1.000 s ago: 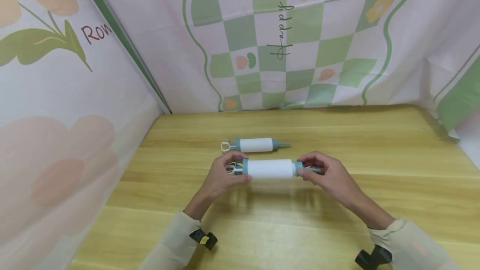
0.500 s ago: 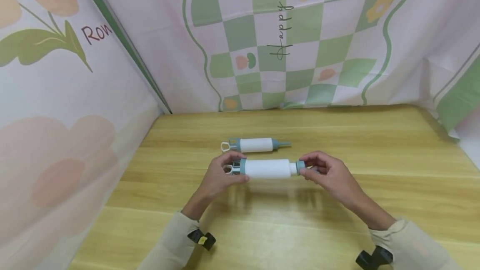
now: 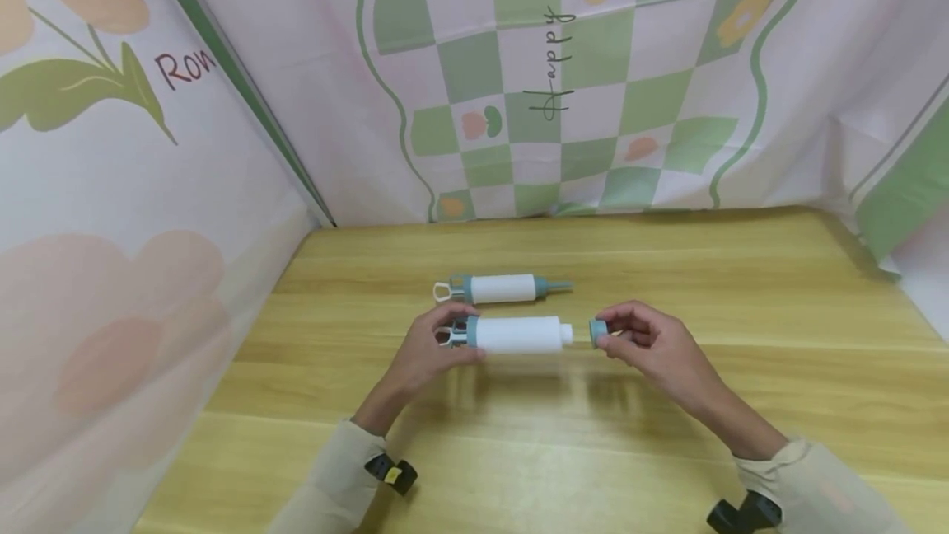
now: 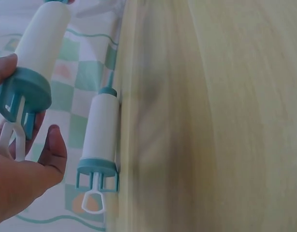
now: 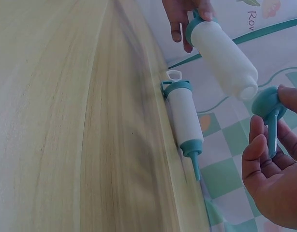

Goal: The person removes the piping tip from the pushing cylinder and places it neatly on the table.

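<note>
Seeing the white tube (image 3: 519,335) held up over tbl (image 3: 534,452), bare neck (image 3: 567,334) pointing R. L hand (image 3: 426,344): thumb + fingers clamped on its teal collar (image 3: 472,331) end. R hand (image 3: 658,344): fingertips pinched on teal nozzle cap (image 3: 598,334), just apart from neck. 2nd tube (image 3: 504,288), nozzle on, lies on tbl behind. Farther out I get green/white checked cloth (image 3: 530,48) at back, floral cloth (image 3: 111,188) at L.
</note>
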`<action>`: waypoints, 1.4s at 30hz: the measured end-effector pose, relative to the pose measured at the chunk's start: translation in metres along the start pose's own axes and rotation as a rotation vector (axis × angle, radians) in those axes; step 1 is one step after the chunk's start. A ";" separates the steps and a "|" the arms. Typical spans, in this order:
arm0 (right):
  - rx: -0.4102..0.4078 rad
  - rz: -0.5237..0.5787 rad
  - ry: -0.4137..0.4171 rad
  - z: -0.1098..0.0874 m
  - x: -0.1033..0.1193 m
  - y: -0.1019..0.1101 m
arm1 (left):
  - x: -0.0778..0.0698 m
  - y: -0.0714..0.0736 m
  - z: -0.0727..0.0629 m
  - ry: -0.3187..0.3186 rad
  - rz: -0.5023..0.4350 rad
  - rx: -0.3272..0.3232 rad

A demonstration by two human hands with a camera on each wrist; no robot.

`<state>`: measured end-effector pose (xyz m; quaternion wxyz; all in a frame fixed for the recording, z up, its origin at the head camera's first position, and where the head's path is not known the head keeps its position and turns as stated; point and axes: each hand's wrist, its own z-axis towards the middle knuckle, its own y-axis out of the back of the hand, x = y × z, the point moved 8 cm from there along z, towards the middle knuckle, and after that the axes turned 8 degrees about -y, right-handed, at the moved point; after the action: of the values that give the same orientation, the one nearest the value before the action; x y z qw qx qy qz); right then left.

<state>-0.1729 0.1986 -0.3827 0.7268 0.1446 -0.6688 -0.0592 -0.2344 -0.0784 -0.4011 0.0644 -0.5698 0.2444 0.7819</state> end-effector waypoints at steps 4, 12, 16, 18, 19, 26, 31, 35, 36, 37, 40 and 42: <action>0.002 0.003 -0.007 -0.001 -0.002 0.001 | 0.007 0.000 0.000 0.020 0.027 0.024; 0.004 0.000 -0.038 -0.002 -0.008 0.002 | 0.025 -0.003 -0.002 0.056 0.053 0.063; 0.006 0.001 -0.034 -0.003 -0.009 0.002 | 0.031 -0.003 -0.001 0.080 0.049 0.071; 0.004 0.002 -0.032 -0.003 -0.009 0.002 | 0.034 -0.003 -0.001 0.090 0.038 0.072; 0.002 0.002 -0.033 -0.003 -0.009 0.002 | 0.035 -0.003 0.000 0.096 0.034 0.072; -0.005 0.003 -0.037 -0.002 -0.009 0.002 | 0.046 -0.003 -0.002 0.149 0.044 0.065; -0.012 -0.014 -0.030 -0.002 -0.009 0.002 | 0.047 -0.005 0.000 0.158 0.066 0.070; -0.013 -0.017 -0.027 -0.001 -0.009 0.002 | 0.047 -0.006 0.001 0.161 0.106 0.089; -0.013 -0.017 -0.026 -0.001 -0.009 0.002 | 0.047 -0.006 0.001 0.159 0.122 0.099; -0.013 -0.016 -0.025 -0.001 -0.009 0.002 | 0.047 -0.007 0.002 0.153 0.139 0.111; -0.014 -0.015 -0.020 -0.001 -0.009 0.002 | 0.046 -0.009 0.003 0.134 0.189 0.142; -0.016 -0.014 -0.015 -0.001 -0.009 0.002 | 0.046 -0.010 0.004 0.123 0.217 0.152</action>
<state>-0.1734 0.2033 -0.3907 0.7226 0.1432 -0.6726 -0.0707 -0.2501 -0.0760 -0.4450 0.0076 -0.5804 0.3664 0.7272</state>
